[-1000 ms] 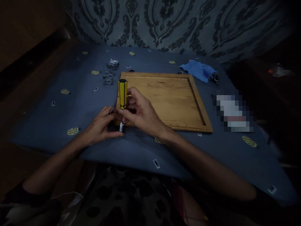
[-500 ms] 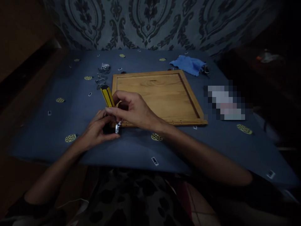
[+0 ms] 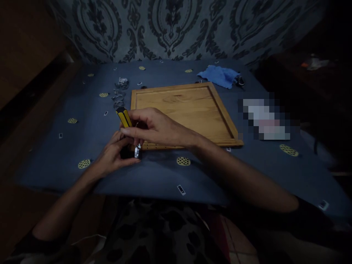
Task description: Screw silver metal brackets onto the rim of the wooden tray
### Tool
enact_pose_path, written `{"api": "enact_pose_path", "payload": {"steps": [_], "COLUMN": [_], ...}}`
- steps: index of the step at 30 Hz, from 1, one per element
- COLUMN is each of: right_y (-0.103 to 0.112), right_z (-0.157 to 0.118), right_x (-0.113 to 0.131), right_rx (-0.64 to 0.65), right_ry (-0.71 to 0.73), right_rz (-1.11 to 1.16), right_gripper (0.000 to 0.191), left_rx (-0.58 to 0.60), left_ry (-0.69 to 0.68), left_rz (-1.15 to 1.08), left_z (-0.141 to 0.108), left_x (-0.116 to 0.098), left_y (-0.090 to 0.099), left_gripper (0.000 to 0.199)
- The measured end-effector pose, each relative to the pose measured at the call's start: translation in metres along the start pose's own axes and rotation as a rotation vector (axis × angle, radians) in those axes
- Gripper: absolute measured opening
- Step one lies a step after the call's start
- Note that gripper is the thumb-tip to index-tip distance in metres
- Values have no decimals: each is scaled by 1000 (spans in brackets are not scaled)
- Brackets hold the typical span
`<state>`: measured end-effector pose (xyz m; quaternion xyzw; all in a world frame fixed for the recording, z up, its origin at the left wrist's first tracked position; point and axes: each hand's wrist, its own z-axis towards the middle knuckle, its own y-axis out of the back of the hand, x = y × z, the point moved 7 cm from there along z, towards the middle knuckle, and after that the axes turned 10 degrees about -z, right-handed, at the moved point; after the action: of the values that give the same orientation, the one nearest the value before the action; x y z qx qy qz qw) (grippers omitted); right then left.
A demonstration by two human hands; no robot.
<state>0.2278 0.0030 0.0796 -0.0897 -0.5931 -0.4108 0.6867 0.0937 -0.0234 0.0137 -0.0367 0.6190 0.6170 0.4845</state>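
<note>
My right hand [image 3: 156, 126] is closed round a screwdriver with a yellow and black handle [image 3: 124, 117], which tilts up to the left. Below it my left hand [image 3: 114, 152] grips a small shiny metal piece [image 3: 137, 150] between thumb and fingers. The screwdriver's tip is hidden by the fingers, near the metal piece. Both hands are at the near left corner of a framed wooden panel [image 3: 178, 113], which lies on the blue cloth-covered surface [image 3: 156, 179].
Several metal pieces [image 3: 119, 98] lie left of the panel. Behind it are a blue cloth [image 3: 220, 76] and a dark object [image 3: 240, 81]. A blurred-out item [image 3: 265, 119] lies to the right. A patterned fabric [image 3: 170, 29] rises at the back.
The screwdriver handle and my right hand have shifted slightly left and down. My left hand still holds the metal piece. The whole view has moved a little.
</note>
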Motion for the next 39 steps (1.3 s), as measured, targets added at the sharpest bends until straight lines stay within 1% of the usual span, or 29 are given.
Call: {"api": "enact_pose_path", "payload": {"steps": [2, 8, 12, 15, 17, 22, 27, 34, 39], "right_y": [0, 3, 6, 13, 17, 15, 12, 11, 12], "right_z": [1, 3, 3, 2, 1, 0, -1, 0, 1], "right_x": [-1, -8, -4, 1, 2, 1, 0, -1, -3], "right_rx": [-12, -123, -132, -191, -220, -170, -152, -157, -162], "right_ry": [-4, -14, 26, 40, 48, 46, 51, 50, 45], "right_rz": [20, -35, -19, 11, -7, -106, -220, -238, -243], "right_gripper": [26, 23, 18, 14, 14, 20, 26, 26, 26], "left_rx": [-14, -25, -7, 10, 9, 7, 8, -1, -1], "left_ry": [9, 8, 13, 3, 6, 4, 11, -27, -1], "left_rz": [-7, -20, -16, -36, -54, -59, -40, -29, -29], "left_z": [-1, -1, 0, 2, 2, 2, 1, 1, 1], "left_x": [3, 4, 2, -1, -3, -3, 1, -2, 0], "left_y": [0, -1, 0, 0, 1, 1, 0, 1, 0], "left_gripper": [54, 53, 54, 49, 49, 48, 50, 48, 49]}}
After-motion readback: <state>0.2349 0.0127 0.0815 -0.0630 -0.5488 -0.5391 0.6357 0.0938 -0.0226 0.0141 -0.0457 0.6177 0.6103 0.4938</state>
